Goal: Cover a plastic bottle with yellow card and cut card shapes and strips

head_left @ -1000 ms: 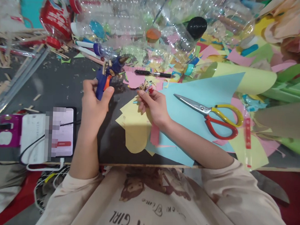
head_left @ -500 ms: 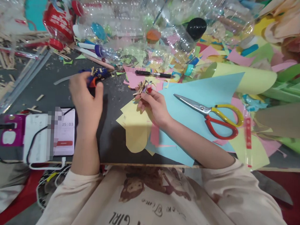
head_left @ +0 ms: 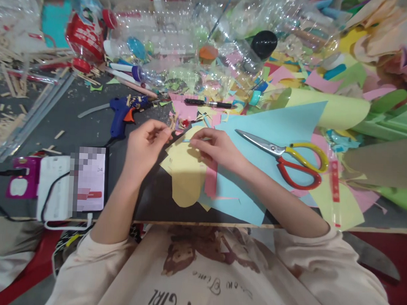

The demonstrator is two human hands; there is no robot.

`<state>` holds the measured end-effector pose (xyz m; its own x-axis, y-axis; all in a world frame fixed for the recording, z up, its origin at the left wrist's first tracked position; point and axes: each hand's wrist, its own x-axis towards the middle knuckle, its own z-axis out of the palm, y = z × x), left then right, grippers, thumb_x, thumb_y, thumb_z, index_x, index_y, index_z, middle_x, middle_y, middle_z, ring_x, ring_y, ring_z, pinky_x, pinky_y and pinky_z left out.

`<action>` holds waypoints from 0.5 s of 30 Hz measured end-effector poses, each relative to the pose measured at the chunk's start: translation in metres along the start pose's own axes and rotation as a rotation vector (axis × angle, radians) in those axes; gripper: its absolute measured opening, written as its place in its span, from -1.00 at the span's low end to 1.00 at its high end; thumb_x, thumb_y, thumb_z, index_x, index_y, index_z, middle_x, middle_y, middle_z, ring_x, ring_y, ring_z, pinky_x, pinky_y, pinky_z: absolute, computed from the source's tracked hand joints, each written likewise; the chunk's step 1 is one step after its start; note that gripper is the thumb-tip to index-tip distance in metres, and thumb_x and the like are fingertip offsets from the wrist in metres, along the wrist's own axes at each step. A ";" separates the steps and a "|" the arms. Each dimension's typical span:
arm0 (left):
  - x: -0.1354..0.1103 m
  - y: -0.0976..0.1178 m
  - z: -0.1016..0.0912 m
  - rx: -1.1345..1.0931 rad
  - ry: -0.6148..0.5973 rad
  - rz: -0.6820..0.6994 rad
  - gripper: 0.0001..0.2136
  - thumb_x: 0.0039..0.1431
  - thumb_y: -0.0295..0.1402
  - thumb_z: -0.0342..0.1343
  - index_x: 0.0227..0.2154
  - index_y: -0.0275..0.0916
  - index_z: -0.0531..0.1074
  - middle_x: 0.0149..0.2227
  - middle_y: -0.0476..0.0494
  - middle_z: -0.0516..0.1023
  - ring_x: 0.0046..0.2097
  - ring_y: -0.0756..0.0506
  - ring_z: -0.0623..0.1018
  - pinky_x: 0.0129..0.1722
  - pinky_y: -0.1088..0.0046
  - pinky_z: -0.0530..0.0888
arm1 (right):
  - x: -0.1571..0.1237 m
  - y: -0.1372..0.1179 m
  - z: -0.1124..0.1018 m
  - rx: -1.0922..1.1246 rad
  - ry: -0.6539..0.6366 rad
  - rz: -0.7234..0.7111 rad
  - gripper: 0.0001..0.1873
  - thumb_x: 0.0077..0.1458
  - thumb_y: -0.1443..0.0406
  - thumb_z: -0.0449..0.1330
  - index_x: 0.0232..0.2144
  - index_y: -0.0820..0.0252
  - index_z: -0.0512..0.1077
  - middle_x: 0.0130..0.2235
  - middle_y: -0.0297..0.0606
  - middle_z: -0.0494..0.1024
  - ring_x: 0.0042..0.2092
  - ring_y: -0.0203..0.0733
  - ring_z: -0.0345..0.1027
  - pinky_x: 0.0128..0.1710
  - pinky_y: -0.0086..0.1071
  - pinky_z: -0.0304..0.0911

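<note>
My left hand (head_left: 148, 143) is closed, with thumb and fingertips pinched together beside a small clump of stick bits and coloured scraps (head_left: 178, 121). Whatever the pinch holds is too small to make out. Facing it, my right hand (head_left: 220, 146) hovers over the yellow paper (head_left: 185, 183), thumb and fingers drawn together; I cannot make out anything in them. A blue glue gun (head_left: 119, 117) with an orange trigger lies left of my left hand, untouched. Right of my right hand, scissors with yellow and red handles (head_left: 284, 156) rest on light blue paper (head_left: 249, 186).
Clear plastic bottles (head_left: 155, 29) pile up along the back. A black pen (head_left: 209, 103) lies beyond my hands. Wooden sticks (head_left: 11, 81) scatter at the left, near a phone (head_left: 91, 179) and a cabled white power bank (head_left: 53, 186). Rolled yellow paper (head_left: 327, 106) sits at the right.
My left hand has left the glue gun and come right, towards my right hand. The clump that was in my right hand's fingers now sits by my left fingertips.
</note>
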<state>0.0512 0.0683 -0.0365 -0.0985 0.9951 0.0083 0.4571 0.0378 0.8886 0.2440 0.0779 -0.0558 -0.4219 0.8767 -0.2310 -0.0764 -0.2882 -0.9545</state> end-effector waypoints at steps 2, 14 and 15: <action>0.005 0.006 -0.018 0.044 0.061 -0.040 -0.94 0.07 -0.46 0.21 -0.47 -0.23 0.46 -0.53 0.06 0.51 -0.47 0.02 0.47 -0.42 0.53 0.41 | -0.011 -0.005 -0.012 -0.027 -0.003 -0.008 -0.68 0.05 0.13 0.33 -0.51 0.16 0.32 -0.62 -0.52 0.34 -0.63 -0.45 0.21 -0.62 -0.48 0.09; 0.099 -0.011 -0.116 1.026 0.241 -0.335 -0.75 0.17 -0.53 0.11 -0.11 -0.36 0.58 -0.11 -0.14 0.69 -0.05 -0.14 0.60 0.13 0.16 0.45 | -0.041 0.008 -0.035 -0.194 0.175 -0.067 -0.35 0.20 -0.10 0.14 -0.75 0.10 0.12 -0.74 -0.45 0.20 -0.66 -0.42 0.06 -0.59 -0.41 0.03; 0.105 -0.017 -0.122 1.080 0.230 -0.371 -0.71 0.17 -0.51 0.11 -0.06 -0.38 0.57 -0.06 -0.18 0.68 0.02 -0.19 0.59 0.16 0.10 0.43 | -0.040 0.009 -0.036 -0.192 0.180 -0.066 -0.35 0.18 -0.13 0.14 -0.74 0.11 0.15 -0.74 -0.46 0.20 -0.66 -0.42 0.06 -0.59 -0.40 0.03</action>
<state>-0.0752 0.1608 0.0052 -0.4913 0.8709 0.0114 0.8710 0.4913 0.0023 0.2926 0.0541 -0.0618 -0.2531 0.9505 -0.1804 0.0811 -0.1649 -0.9830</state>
